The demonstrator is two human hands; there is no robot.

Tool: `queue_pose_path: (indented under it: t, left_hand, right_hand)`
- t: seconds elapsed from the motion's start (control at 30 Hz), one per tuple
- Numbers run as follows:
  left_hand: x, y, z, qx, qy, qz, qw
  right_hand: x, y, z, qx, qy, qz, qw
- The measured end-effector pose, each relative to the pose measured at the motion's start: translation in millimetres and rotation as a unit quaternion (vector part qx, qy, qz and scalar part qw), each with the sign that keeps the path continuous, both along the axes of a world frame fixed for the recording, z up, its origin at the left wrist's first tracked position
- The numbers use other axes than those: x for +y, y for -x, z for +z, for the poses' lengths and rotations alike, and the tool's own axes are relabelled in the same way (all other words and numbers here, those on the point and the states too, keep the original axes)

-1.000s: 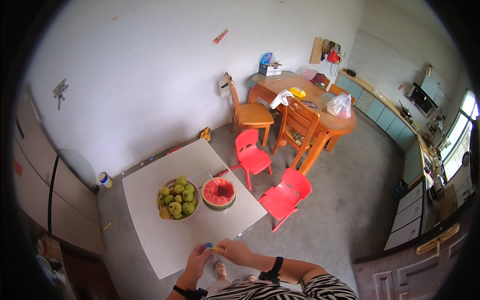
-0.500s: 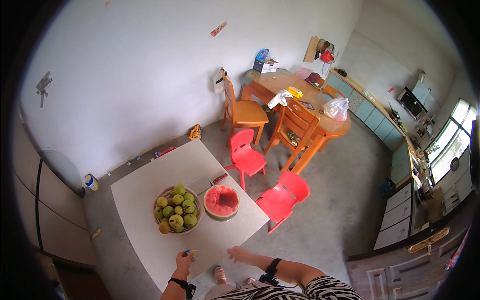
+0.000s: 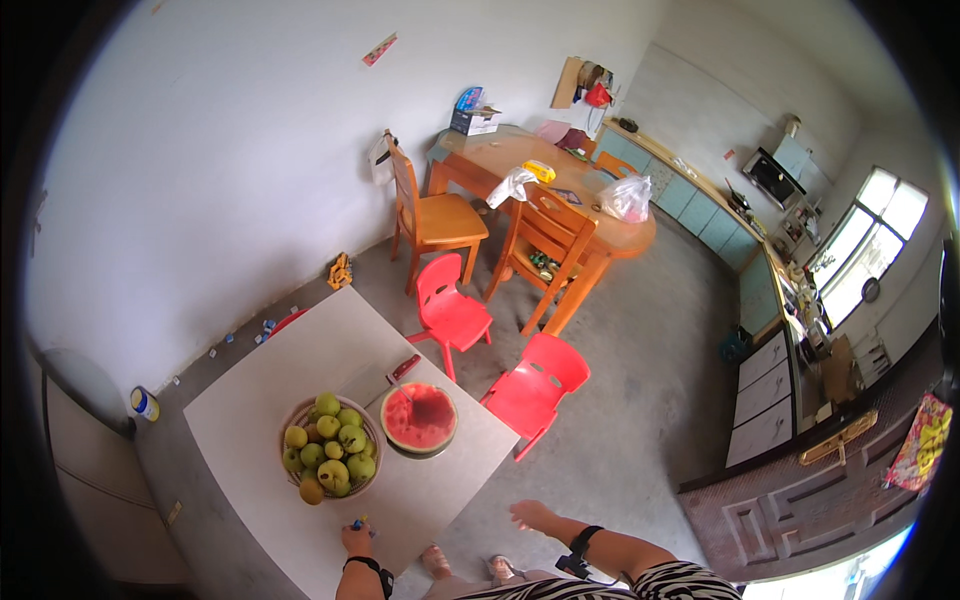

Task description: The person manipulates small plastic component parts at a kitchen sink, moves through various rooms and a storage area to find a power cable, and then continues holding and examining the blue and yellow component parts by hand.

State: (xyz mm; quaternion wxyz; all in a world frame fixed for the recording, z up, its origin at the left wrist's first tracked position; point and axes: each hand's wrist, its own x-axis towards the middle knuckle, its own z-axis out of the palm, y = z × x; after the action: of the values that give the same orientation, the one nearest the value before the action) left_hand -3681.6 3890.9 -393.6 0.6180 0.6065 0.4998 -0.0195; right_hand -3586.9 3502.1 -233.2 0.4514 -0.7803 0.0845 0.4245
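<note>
My left hand [image 3: 357, 541] is closed around a small blue-and-yellow item [image 3: 360, 524], too small to name, low over the near part of the white table [image 3: 420, 520]. Out past the table's right edge, over the floor, my right hand [image 3: 532, 516] holds nothing, its fingers loosely apart. Beyond my left hand sits a woven basket [image 3: 375, 478] heaped with green and yellowish fruit [image 3: 333, 452]. To its right is a cut watermelon half [image 3: 420, 418], partly scooped out, with a spoon handle [image 3: 404, 388] sticking up. Behind it lies a knife with a red handle [image 3: 403, 368].
Two red plastic chairs [image 3: 452, 310] [image 3: 540, 385] stand beyond the table's right side. Farther back are a wooden dining table [image 3: 490, 152] and wooden chairs [image 3: 440, 215]. A brown door [image 3: 800, 500] is at the right, kitchen counters [image 3: 690, 205] behind it.
The view has swung to the right, bringing more of the door into sight. My left hand has come down near the tabletop with the small item; my right hand is farther out from the table.
</note>
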Motion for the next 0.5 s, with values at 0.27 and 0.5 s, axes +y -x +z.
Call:
queue_pose_path:
  t: [0.27, 0.5]
  left_hand:
    - [-7.5, 42.3, -42.7, 0.193, -0.264, -0.382, 0.864]
    - [4.2, 140.8, -9.1, 0.160, -0.463, -0.497, 0.717]
  right_hand:
    - [-52.6, 2.9, 5.5, -0.059, 0.045, 0.117, 0.990]
    - [-96.5, 15.5, -15.1, -0.165, 0.016, 0.177, 0.970]
